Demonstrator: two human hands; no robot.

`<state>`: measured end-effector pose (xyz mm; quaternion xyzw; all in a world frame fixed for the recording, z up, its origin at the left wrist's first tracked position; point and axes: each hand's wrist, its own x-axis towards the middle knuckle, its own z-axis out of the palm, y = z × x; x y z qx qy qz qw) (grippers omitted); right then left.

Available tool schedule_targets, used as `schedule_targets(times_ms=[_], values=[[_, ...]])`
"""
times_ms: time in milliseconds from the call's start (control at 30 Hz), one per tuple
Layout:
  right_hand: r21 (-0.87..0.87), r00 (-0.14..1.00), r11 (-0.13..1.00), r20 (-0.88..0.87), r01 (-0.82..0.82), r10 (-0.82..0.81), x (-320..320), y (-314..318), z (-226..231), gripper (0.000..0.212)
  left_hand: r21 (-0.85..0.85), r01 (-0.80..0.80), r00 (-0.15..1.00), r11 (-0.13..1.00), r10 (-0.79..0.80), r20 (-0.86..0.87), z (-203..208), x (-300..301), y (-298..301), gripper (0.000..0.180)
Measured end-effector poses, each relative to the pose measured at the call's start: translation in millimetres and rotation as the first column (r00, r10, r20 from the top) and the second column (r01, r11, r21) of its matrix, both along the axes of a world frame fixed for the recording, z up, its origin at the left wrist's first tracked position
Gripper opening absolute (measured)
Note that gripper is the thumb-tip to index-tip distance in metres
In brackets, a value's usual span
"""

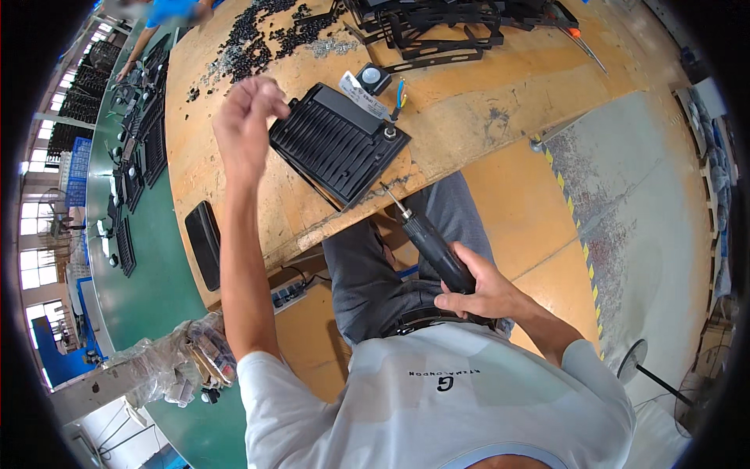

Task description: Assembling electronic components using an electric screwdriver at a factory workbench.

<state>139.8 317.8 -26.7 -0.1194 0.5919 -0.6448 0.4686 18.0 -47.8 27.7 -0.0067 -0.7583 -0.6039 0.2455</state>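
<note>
A black electric screwdriver [437, 248] is in my right hand [486, 288], its thin metal bit pointing at the table's front edge. Just beyond the bit lies a black floodlight housing [332, 141] with a ribbed back, set at an angle on the wooden table [461, 133]. Coloured wires [401, 98] and a white label [361, 95] stick out at its far right corner. A small black sensor with a white dome [373, 76] is beside that corner. My left hand [248, 117] is raised by the housing's left side, fingers curled together; anything pinched in them is hidden.
Small black and clear parts [254, 43] are scattered at the far left of the table. Black metal brackets [437, 35] pile up at the back, near an orange-handled screwdriver [582, 43]. A phone [205, 244] lies at the left edge. A green bench [168, 266] holds more lamps.
</note>
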Motion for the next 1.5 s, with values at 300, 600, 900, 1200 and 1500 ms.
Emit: schedule_targets(times_ms=[300,600,900,1200,1500], values=[[0.03,0.999,0.999,-0.032,-0.017,0.018,-17,4,-8,0.072,-0.417,-0.03,0.996,0.908,0.062,0.064,-28,81,82,0.004],[0.037,0.995,0.997,-0.061,-0.071,0.073,-36,6,-3,0.072,-0.638,-0.079,0.996,0.766,0.088,-0.019,-35,81,93,0.006],[0.099,0.958,0.994,-0.279,-0.039,0.065,-37,6,-15,0.077,-0.66,-0.104,0.985,0.744,0.171,0.038,-28,74,105,0.007],[0.048,0.953,0.999,-0.303,-0.009,0.023,-35,0,-14,0.07,-0.609,0.07,0.956,0.79,0.122,0.268,-19,66,94,0.01],[-0.051,0.971,0.999,-0.237,0.012,-0.024,-23,-6,-28,0.065,-0.581,0.245,0.953,0.776,-0.082,0.293,-12,64,84,0.007]])
